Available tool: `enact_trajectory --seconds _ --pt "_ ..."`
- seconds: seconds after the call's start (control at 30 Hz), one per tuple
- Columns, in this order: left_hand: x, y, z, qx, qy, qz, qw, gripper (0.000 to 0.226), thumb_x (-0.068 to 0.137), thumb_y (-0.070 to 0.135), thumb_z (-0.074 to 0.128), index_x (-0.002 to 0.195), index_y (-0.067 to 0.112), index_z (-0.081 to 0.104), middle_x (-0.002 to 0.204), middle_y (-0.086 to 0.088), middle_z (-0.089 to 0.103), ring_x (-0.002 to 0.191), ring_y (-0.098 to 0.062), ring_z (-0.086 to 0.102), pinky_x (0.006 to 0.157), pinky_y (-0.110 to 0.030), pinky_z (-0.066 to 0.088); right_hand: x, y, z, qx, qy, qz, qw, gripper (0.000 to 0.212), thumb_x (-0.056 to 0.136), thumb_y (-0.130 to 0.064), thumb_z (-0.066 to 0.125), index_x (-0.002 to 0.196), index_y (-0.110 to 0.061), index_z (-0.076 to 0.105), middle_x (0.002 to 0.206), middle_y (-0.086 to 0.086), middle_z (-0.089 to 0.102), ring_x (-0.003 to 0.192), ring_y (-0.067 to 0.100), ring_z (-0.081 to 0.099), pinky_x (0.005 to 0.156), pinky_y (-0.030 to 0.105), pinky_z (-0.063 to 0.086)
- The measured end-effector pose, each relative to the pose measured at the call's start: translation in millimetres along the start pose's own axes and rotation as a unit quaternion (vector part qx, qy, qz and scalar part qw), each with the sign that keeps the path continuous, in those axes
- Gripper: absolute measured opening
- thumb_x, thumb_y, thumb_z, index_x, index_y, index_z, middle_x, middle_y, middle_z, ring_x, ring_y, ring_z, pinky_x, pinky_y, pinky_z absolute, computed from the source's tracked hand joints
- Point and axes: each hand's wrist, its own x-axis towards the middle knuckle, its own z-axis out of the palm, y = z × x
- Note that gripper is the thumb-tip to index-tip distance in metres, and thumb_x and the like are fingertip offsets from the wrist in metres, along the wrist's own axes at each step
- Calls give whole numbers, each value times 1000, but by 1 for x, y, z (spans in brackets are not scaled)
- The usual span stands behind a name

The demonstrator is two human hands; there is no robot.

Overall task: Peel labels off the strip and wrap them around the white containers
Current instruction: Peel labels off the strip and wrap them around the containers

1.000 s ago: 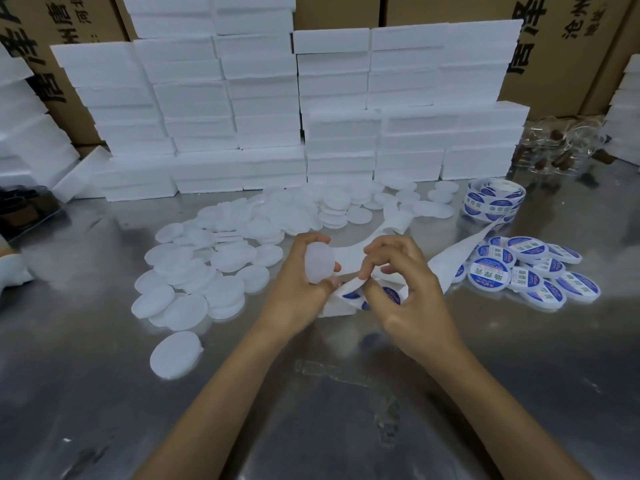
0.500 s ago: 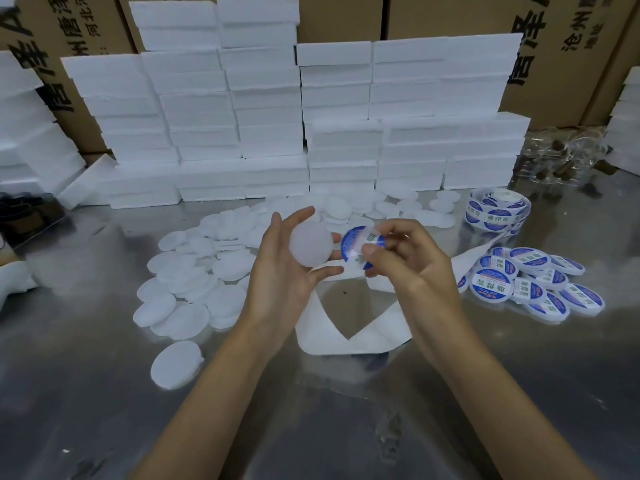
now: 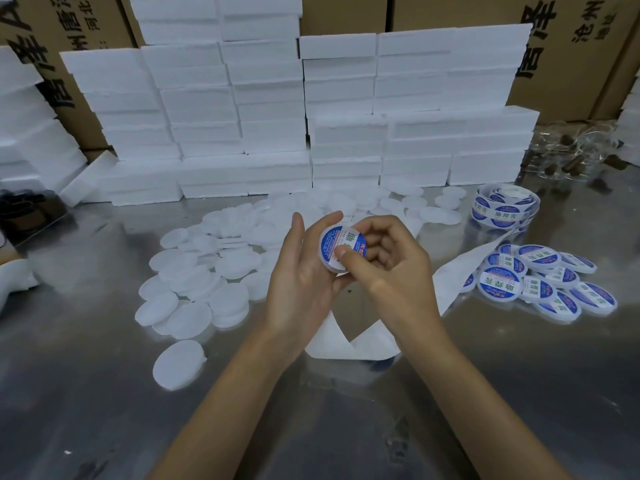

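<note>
Left grip holds a white container above the table, while the right grip presses its thumb on the blue label. Peeled strip trails below.

The cardboard boxes at the far side carry big black Chinese print: on the far right box the large characters 唐泽 and, smaller, 沧州 can be read, and the far left box also shows 唐泽, with smaller characters too cut to read surely. The finished containers at the right have blue and white round labels with green characters, which seem to be 助焊膏; the small print there is too tiny. The same label on the held container is partly covered by the thumb, and the label roll shows the same design
</note>
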Motion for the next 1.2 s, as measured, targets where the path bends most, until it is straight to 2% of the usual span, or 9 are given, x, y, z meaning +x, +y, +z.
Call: enact_trajectory --seconds 0.17,0.33,0.43,0.5,0.6,0.8,0.93,1.07,1.2 --pt "-2 -1 3 26 4 1 1000 73 87 60 37 143 14 50 140 -18 59 125 -27 60 107 -39 47 -2 4 2 -27 24 -2 999 26 82 -4 75 92 -25 63 88 -4 69 82 20 68 73 29 57" --pt "-4 -2 6 49 0 5 999 69 90 57 35 143 15 48 136 -15 62 122 -24 64 102 -36 50 -5 6 5 -83 57 -15 995 25 79 -13 78 95 -26 63 86 -9 65 71 9 59 63 14 49" --pt "-5 -1 7 18 11 0 1000 68 91 55 37 143 13 49 140 -18 58 123 -23 62 105 -39 50 -10 10 9 -165 79 -59 981 30 81 -21 78 106 -25 62 95 -14 60 80 4 55 62 6 42" --pt "-6 1 7 -13 18 -6 1000 68 92 55 38 144 11 48 142 -22 55 128 -27 58 109 -45 46 -11 12 12 -215 91 -80 969 46 80 -30 80 119 -25 57 107 -13 53 87 1 54 65 3 41" --pt "-5 3 5 -57 30 -8 998 68 96 56 35 145 11 47 140 -24 57 133 -32 55 116 -49 34 -7 12 7 -240 95 -47 965 82 71 -50 82 136 -36 33 113 -13 44 95 2 51 66 7 41" --pt "-9 -2 12 -117 -8 -30 993 68 97 60 34 141 11 51 143 -22 55 137 -31 50 120 -43 31 -7 17 4 -370 72 -34 926 54 69 -87 47 88 -36 45 84 -22 53 80 -5 54 56 10 32" --pt "-10 -6 16 -102 -36 -47 993 69 99 58 29 144 9 48 142 -14 58 136 -26 52 116 -39 35 -6 20 0 -411 94 -48 906 48 87 -77 37 73 -32 50 62 -16 55 59 -1 53 52 15 29" --pt "-8 -8 17 -27 -21 -28 999 53 105 37 30 138 2 52 136 -10 63 127 -21 58 107 -34 44 0 23 -9 -386 102 -44 916 55 101 -57 30 58 -26 46 52 -6 52 53 14 52 51 29 35" --pt "-7 -8 11 241 38 51 968 24 97 6 59 119 13 67 110 -6 72 94 -13 70 76 -19 55 5 23 -19 -320 100 -50 941 61 103 -49 36 47 -25 38 42 -8 45 45 11 45 50 29 32"
